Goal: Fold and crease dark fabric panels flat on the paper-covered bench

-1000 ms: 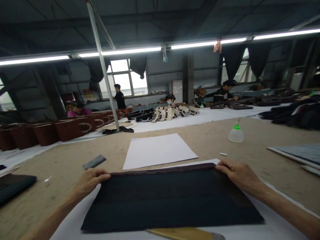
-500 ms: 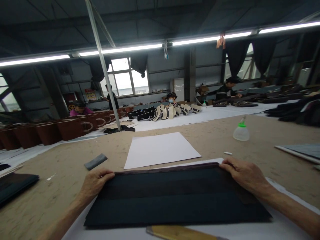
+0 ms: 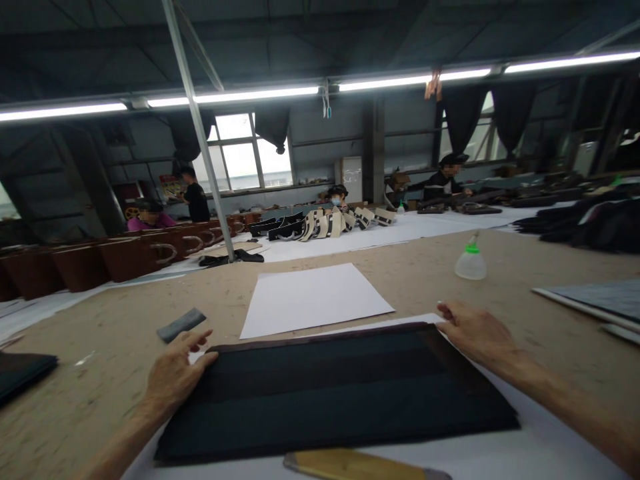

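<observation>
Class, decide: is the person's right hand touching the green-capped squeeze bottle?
Apart. The head view shows bare tabletop between the right hand and the squeeze bottle.

Brown fibreboard bench top [image 3: 425,283]: open lane btwn flat white paper sheet [image 3: 315,299] and clear squeeze bottle w/ green cap [image 3: 471,263]. L side: small grey flat strip [image 3: 181,324] near left hand [image 3: 173,373], apart. Near edge: yellow wooden handle [image 3: 350,465] just beside large black fabric panel [image 3: 335,393]. Far R: grey flat boards [image 3: 595,297].

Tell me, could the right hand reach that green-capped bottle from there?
Probably yes: the right hand lies at the far corner of the dark panel, and only bare tabletop separates it from the bottle.
</observation>
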{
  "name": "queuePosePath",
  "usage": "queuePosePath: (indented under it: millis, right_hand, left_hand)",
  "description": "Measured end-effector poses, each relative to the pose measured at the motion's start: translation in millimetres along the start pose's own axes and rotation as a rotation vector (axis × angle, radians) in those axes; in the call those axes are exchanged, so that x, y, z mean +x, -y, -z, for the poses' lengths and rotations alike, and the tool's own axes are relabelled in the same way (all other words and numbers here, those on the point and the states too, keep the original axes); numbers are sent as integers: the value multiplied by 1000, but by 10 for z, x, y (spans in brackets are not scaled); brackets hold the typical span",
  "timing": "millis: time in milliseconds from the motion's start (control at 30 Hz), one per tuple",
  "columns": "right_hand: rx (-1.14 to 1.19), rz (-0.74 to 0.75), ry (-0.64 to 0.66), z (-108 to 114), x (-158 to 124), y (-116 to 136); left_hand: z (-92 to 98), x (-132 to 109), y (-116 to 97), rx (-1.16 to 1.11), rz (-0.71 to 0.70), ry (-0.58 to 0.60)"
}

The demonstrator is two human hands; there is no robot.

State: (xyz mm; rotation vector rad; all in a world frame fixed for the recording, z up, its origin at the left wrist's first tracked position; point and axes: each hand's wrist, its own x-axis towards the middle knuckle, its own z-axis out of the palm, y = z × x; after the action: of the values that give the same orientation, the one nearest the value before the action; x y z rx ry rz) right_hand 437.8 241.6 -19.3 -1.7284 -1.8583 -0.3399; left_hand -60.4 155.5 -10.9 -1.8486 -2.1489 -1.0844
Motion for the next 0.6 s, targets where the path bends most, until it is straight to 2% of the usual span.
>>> queuePosePath:
  millis: [100, 167, 267, 367, 467, 600]
  right_hand:
    - [5, 82, 80, 144, -20, 379]
    - [47, 197, 140, 176, -69, 786]
    - [116, 351, 259, 81, -155, 1428]
    - [156, 409, 340, -106, -189, 1861]
    - [174, 382, 374, -225, -157, 2012]
    - [165, 342, 455, -132, -141, 1972]
  left_hand:
    - [-64, -9, -322, 4, -127, 63]
    - [-195, -10, -639, -30, -248, 183]
    - [-483, -4, -1077, -82, -378, 361]
    - [-750, 22, -1278, -112, -371, 446]
    - [-896, 63, -1276, -130, -286, 450]
    - [-889, 39, -1273, -195, -218, 435]
